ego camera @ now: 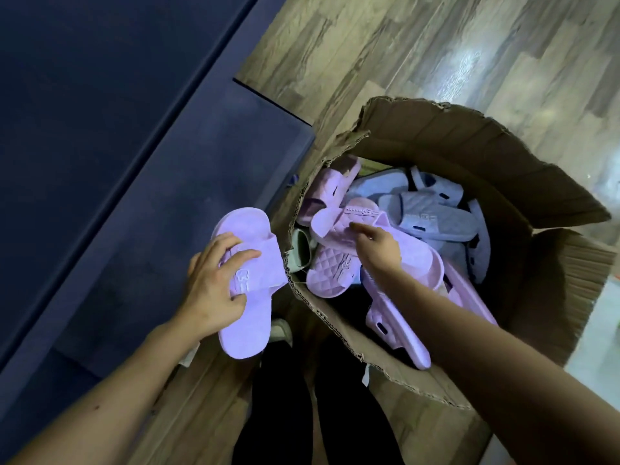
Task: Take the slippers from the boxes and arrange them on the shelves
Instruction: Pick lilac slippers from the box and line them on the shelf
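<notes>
An open cardboard box (476, 152) stands on the floor and holds several purple and grey-blue slippers. My left hand (214, 290) grips one purple slipper (250, 317) by its strap, outside the box and left of its rim. My right hand (377, 245) reaches into the box, its fingers on the strap of another purple slipper (342, 226) that lies on top of the pile. Whether those fingers curl round the strap is hidden. Grey-blue slippers (432, 216) lie at the far side of the box.
A dark blue shelf unit (141, 182) runs along the left, right beside the box. Wood-patterned floor (436, 45) stretches beyond the box. My legs in dark trousers (302, 414) and a light shoe (280, 330) stand just below the box.
</notes>
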The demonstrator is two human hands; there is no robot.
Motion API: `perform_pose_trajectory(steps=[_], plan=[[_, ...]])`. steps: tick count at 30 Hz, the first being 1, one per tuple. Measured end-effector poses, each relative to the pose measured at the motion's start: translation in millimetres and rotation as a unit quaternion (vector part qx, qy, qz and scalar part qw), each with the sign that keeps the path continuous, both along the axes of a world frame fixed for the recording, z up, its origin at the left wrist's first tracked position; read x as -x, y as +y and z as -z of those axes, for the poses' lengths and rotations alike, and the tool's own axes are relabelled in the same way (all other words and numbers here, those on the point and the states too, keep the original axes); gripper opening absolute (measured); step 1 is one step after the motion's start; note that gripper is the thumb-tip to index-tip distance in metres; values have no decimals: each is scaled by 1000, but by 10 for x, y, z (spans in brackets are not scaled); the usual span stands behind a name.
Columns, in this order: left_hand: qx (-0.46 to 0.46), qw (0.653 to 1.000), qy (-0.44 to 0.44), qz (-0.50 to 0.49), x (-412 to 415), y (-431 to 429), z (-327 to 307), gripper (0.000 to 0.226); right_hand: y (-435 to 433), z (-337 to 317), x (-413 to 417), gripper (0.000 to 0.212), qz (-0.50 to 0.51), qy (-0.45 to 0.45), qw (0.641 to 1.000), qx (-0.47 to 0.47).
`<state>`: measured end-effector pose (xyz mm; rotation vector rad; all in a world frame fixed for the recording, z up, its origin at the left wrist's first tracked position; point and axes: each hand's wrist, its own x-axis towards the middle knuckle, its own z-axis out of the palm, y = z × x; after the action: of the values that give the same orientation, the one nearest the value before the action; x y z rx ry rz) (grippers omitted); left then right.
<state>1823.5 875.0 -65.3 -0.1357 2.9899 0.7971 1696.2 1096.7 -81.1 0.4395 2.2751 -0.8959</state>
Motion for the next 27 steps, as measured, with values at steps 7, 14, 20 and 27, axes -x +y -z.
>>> perform_pose_trajectory(steps=[7,14,20,27], plan=[[-64,997,18,-46,98,-19,-350,53,-263,-446,-358,38,78,84,992,57],[-92,989,82,-86,335,50,-1100,47,-448,-1109,-234,38,121,169,966,152],[-96,962,169,-190,544,-250,-1703,51,-986,-1877,-20,43,-45,280,943,176],[-108,932,155,-310,847,-1087,-1875,40,-1749,-2107,445,64,-325,290,896,81]])
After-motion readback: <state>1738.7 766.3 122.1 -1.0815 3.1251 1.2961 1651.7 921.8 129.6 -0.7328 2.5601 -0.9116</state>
